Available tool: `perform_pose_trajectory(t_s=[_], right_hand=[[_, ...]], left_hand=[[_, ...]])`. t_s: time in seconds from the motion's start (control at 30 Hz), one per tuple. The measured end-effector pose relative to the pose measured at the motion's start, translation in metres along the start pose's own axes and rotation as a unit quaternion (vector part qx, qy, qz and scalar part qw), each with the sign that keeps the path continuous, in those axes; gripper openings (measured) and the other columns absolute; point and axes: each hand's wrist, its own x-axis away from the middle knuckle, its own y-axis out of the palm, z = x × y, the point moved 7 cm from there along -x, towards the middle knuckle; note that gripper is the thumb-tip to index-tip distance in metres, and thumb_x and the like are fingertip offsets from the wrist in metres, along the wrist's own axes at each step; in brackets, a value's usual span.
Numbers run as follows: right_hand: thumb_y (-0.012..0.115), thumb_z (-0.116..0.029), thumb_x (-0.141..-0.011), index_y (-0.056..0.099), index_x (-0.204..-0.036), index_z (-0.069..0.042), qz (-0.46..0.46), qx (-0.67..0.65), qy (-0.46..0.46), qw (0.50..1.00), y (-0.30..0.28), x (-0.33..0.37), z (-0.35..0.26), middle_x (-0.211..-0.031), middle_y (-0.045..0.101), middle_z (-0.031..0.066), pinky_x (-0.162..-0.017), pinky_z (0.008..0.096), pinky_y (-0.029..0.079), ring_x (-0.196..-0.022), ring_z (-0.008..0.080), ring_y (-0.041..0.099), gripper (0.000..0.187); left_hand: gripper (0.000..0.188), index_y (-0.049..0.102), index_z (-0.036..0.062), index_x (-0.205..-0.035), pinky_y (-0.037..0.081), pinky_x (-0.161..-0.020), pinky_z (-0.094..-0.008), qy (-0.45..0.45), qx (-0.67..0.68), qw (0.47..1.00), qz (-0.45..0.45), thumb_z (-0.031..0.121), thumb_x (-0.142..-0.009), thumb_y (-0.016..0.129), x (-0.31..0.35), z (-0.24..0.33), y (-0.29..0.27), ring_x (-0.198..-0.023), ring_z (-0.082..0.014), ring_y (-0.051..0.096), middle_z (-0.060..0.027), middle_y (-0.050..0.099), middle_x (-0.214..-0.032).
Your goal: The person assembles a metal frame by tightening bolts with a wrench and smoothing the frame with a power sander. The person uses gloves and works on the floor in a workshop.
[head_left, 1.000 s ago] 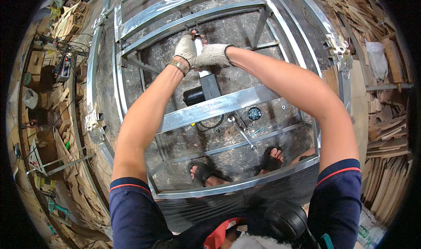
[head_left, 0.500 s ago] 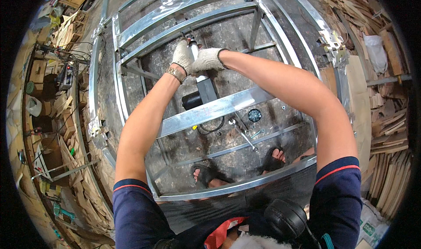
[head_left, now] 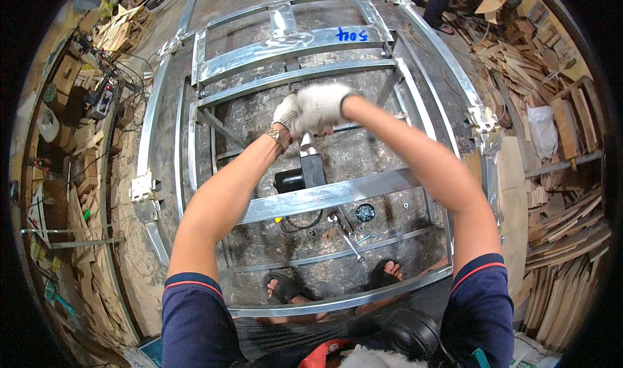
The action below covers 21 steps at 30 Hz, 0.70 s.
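Note:
A linear actuator, with a black motor housing and a silver tube, lies lengthwise inside the welded metal frame. My left hand, in a white knit glove, is closed around the upper end of its tube; the fingertips are mostly hidden. Over the same end, just below a frame crossbar, my gloved right hand is smeared by motion, and its grip is unclear. Nearer to me, a wrench, a bolt and a round dark dish of small hardware lie on the floor.
Metal brackets sit on the frame's side rails. Stacked wood scraps line the right side, and more wood and tangled cables the left. Another person's legs stand at the far right. My feet are inside the near frame bar.
The view has shifted, showing more of the frame's far end. My right hand has moved up along the actuator over its upper end, beside my left hand.

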Motion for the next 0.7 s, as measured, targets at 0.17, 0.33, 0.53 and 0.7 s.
perform_pose_trajectory(t_s=[0.17, 0.33, 0.53, 0.7], right_hand=[[0.046, -0.058, -0.100, 0.072, -0.115, -0.006, 0.415, 0.184, 0.002, 0.891, -0.156, 0.014, -0.035, -0.108, 0.074, 0.0178, -0.090, 0.0463, 0.055, -0.097, 0.0300, 0.072, 0.060], [0.043, -0.048, -0.101, 0.057, -0.122, 0.001, 0.728, 0.068, -0.039, 0.681, -0.234, 0.028, -0.031, -0.107, 0.066, 0.0284, -0.095, 0.0545, 0.048, -0.102, 0.0453, 0.064, 0.055], [0.031, -0.059, -0.101, 0.014, -0.162, -0.012, 0.445, 0.215, 0.042, 0.868, -0.170, -0.114, 0.007, -0.169, 0.008, 0.0135, -0.120, 0.0650, 0.008, -0.156, 0.0319, 0.007, 0.079], [0.026, -0.066, -0.099, 0.020, -0.161, -0.010, 0.522, 0.111, -0.039, 0.845, -0.208, -0.102, -0.033, -0.169, 0.014, 0.0104, -0.123, 0.0587, 0.004, -0.156, 0.0321, 0.009, 0.083]], left_hand=[[0.028, 0.052, 0.0103, -0.097, 0.054, -0.052, -0.0397, -0.084, 0.162, 0.973, 0.142, 0.038, -0.101, 0.051, 0.016, -0.004, 0.000, -0.060, -0.0249, 0.061, -0.0096, 0.061, -0.082], [0.042, 0.057, 0.0041, -0.096, 0.056, -0.056, -0.0391, -0.083, 0.161, 0.969, 0.169, 0.044, -0.103, 0.044, 0.023, 0.003, 0.004, -0.059, -0.0242, 0.061, -0.0106, 0.060, -0.070], [0.042, 0.056, 0.0018, -0.095, 0.056, -0.053, -0.0410, -0.101, 0.162, 0.969, 0.154, 0.042, -0.102, 0.045, 0.022, 0.004, 0.005, -0.056, -0.0267, 0.062, -0.0136, 0.060, -0.069], [0.038, 0.052, 0.0024, -0.100, 0.055, -0.054, -0.0405, -0.102, 0.153, 0.968, 0.171, 0.040, -0.103, 0.046, 0.025, 0.004, 0.005, -0.058, -0.0255, 0.059, -0.0135, 0.058, -0.078]])
